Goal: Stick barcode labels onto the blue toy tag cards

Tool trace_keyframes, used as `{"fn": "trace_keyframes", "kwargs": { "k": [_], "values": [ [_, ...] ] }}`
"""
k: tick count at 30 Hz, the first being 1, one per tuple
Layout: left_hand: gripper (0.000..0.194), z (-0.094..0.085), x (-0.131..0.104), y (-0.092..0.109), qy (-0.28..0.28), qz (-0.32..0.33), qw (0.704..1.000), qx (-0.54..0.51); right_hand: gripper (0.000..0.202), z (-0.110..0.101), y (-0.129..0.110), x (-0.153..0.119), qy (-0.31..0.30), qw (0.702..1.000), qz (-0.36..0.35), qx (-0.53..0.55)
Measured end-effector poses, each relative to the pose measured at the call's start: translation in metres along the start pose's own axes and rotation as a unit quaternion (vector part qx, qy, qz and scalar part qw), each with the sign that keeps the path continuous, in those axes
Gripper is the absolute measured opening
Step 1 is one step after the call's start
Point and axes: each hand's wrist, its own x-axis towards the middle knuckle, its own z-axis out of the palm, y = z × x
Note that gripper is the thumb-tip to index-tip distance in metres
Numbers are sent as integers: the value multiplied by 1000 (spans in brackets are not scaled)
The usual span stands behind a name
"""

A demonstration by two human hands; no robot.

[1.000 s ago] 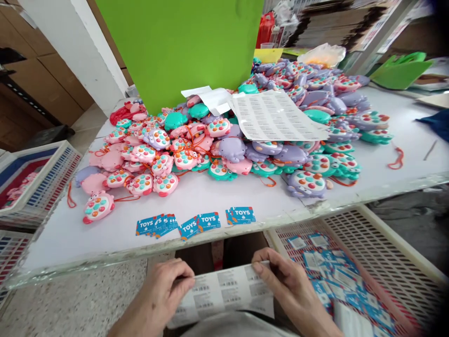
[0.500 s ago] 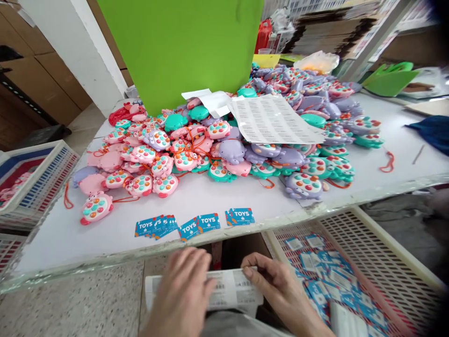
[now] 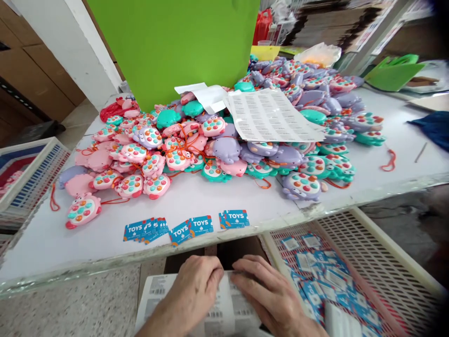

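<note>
A white sheet of printed barcode stickers (image 3: 159,288) lies low in front of me, below the table edge. My left hand (image 3: 196,290) is closed at the middle of its upper edge, thumb and fingers pinched together there. Just beside it, my right hand (image 3: 268,292) bends its fingers over the sheet's upper right part; what its fingertips grip is partly hidden. Blue TOYS cards (image 3: 235,218) lie in small overlapping groups along the near table edge, above my hands.
Pink, purple and green animal-shaped toys (image 3: 226,149) are heaped across the white table (image 3: 115,257). More sticker sheets (image 3: 271,114) rest on the heap, before a green panel (image 3: 182,51). A basket (image 3: 372,234) with blue cards stands right; another crate (image 3: 45,171) stands left.
My left hand has gone from flat and spread over the sheet to pinching at its upper edge. My right hand has moved in beside it, and more of the sheet shows.
</note>
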Motion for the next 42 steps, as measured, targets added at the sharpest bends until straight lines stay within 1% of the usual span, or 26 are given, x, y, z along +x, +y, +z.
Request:
{"fn": "trace_keyframes", "kwargs": {
  "k": [5, 8, 12, 14, 17, 19, 23, 27, 29, 32, 35, 39, 42],
  "values": [
    [27, 2, 2, 4, 4, -2, 1000, 12, 24, 0, 6, -2, -15, 998, 46, -30],
    [28, 4, 6, 5, 2, 2, 1000, -1, 25, -1, 12, -5, -24, 998, 13, -48],
    [28, 8, 10, 4, 2, -10, 1000, -24, 25, -2, 17, -12, -9, 999, -15, -50],
    [27, 10, 11, 3, 3, -18, 999, -31, 25, -2, 18, -15, -11, 999, -12, -36],
    [26, 12, 10, 1, -15, -27, 999, -41, 22, -2, 17, -15, -11, 1000, 1, -19],
    [26, 12, 10, -1, -23, -25, 998, -45, 21, -1, 17, -14, 2, 1000, 12, -14],
    [27, 12, 9, -1, -22, -23, 999, -39, 22, 0, 17, -14, 18, 999, 33, -20],
    [28, 10, 10, 3, -24, -27, 998, -49, 22, 0, 16, -17, 9, 1000, 14, -21],
    [27, 10, 10, 2, -18, -25, 998, -57, 22, 0, 16, -20, 19, 1000, 4, -17],
    [27, 11, 10, -1, -11, -23, 998, -58, 21, 2, 15, -23, 30, 999, 29, -16],
    [28, 9, 9, -4, -9, -18, 998, -56, 25, 3, 17, -26, 10, 998, 67, -9],
    [31, 7, 8, -3, -16, -10, 998, -64, 21, 1, 19, -26, 17, 998, 60, -6],
    [31, 5, 8, -4, -14, -6, 998, -65, 24, -3, 19, -19, 32, 997, 69, -16]
  ]
}}
